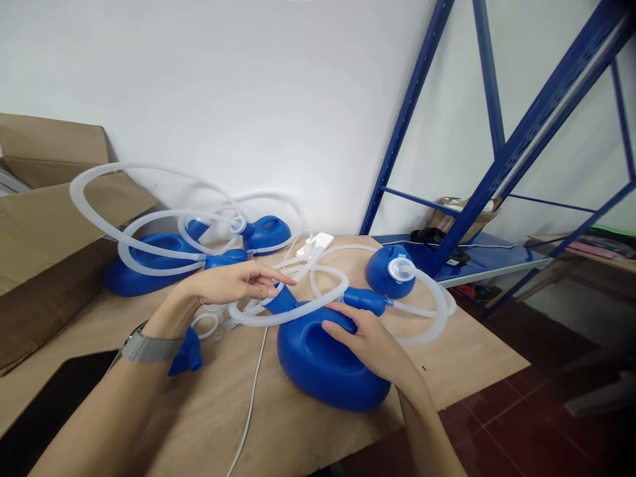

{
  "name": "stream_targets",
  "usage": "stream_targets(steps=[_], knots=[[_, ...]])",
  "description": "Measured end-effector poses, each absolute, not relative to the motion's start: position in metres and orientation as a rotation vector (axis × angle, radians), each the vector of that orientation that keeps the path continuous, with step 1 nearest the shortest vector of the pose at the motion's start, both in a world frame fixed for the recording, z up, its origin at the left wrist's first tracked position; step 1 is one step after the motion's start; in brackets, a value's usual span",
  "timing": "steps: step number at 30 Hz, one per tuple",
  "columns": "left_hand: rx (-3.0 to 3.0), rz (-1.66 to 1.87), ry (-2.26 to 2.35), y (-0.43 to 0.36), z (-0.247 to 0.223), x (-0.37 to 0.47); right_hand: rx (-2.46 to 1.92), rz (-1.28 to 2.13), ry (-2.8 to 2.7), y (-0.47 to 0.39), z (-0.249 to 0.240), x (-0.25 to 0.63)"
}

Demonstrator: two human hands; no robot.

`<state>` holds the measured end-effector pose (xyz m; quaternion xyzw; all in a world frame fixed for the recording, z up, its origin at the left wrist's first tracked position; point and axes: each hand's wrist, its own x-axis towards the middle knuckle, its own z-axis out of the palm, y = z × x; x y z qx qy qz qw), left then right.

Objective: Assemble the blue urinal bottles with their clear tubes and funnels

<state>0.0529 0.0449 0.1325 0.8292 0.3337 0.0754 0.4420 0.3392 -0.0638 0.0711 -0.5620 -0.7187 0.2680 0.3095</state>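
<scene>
A blue plastic urinal bottle [318, 361] lies on its side in front of me, its neck towards the upper left. My right hand [365, 334] grips its handle, with the thumb at the handle opening. At the bottle's mouth, my left hand [243, 281] has thumb and fingers closed on the pale cap, which they partly hide. A clear ribbed tube [293, 317] loops from there over the bottle. Behind it lies a blue tube-end piece [364, 300]. Below my left wrist sits a blue funnel-shaped piece [187, 353].
Another blue bottle [390, 268] with a tube stands right; more bottles [268, 234] and coiled tubes lie back left. A white power strip [315, 245] trails a cable across the wooden table [218, 411]. Cardboard box [59, 252] and black tablet-like object [54, 397] are left, blue shelving [497, 245] right.
</scene>
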Motion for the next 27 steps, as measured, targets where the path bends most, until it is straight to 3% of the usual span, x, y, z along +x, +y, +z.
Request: stream_targets(steps=[12,27], knots=[[2.079,0.36,0.92,0.044,0.138,0.049,-1.467,0.612,-1.887,-0.067,0.065,0.339],[2.24,0.266,0.789,0.041,0.125,0.058,-1.517,0.551,-1.856,-0.067,0.057,0.338]])
